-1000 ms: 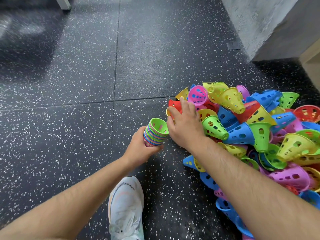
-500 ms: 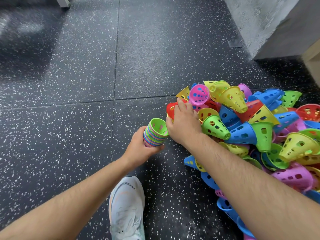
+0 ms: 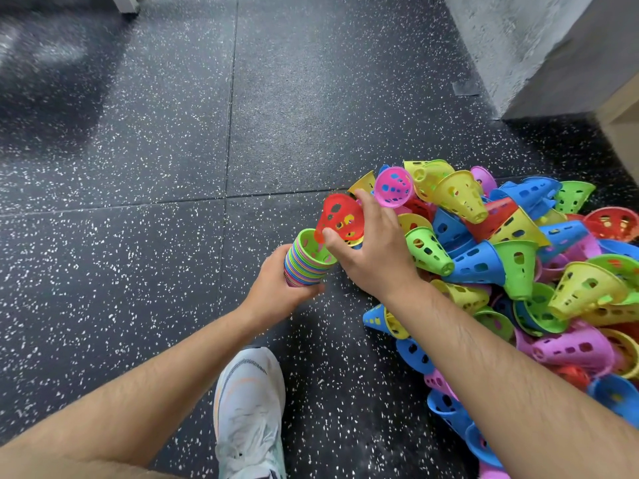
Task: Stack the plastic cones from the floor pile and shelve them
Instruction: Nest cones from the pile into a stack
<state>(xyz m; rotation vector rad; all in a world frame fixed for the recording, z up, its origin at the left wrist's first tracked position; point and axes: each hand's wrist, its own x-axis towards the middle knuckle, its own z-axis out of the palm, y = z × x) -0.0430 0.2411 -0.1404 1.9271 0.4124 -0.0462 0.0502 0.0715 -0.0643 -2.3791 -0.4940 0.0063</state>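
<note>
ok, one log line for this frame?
left hand: holds stack | right hand: holds red cone at stack mouth | pile: on floor

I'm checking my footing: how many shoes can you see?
1: the white shoe on the speckled floor, between the forearms, nearer the camera than the left hand. Any second shoe is out of view.

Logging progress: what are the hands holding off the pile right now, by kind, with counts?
nested stack of cones: 1, gripped by the left hand
red cone: 1, pinched by the right hand
Total: 2
</note>
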